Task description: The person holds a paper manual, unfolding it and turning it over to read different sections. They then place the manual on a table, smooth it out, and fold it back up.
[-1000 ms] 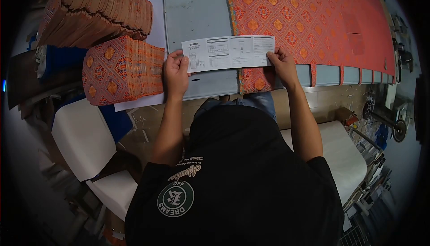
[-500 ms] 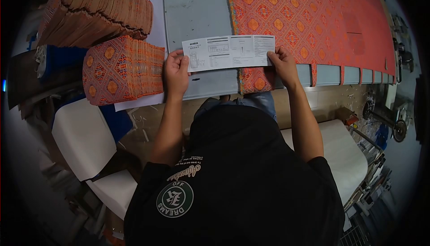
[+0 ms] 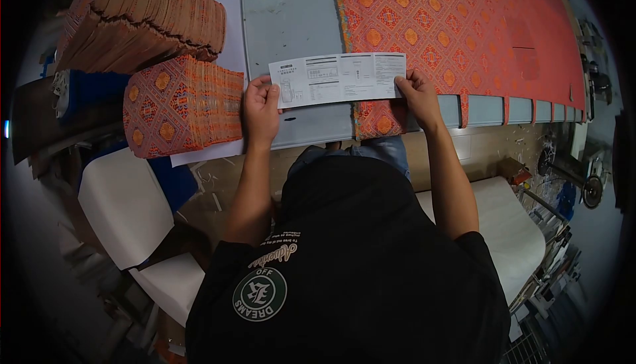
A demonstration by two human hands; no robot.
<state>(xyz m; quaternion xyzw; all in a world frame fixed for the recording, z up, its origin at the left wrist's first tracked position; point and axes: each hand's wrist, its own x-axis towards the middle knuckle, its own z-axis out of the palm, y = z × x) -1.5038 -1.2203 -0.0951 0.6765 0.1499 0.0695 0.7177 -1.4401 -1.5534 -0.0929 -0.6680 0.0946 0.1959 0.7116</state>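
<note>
A long white printed instruction sheet (image 3: 341, 79) with fold lines, text and small drawings is stretched between my two hands, above the table's front edge. My left hand (image 3: 263, 102) grips its left end, thumb on the printed face and fingers behind. At the right end my right hand (image 3: 419, 96) pinches the sheet the same way. Behind and below the paper lies red-orange patterned fabric (image 3: 430, 19), with a strip of it showing under the sheet's lower edge. The fingertips behind the paper are hidden.
Stacks of cut patterned fabric pieces (image 3: 182, 102) stand left of my left hand, with a taller stack (image 3: 149, 13) behind. The grey tabletop (image 3: 291, 19) shows between stacks and fabric. A white chair (image 3: 126, 205) is at lower left, and a white-covered surface (image 3: 503, 225) at lower right.
Both hands keep hold of the sheet in nearly the same place. The view has shifted very slightly; nothing else visibly differs.
</note>
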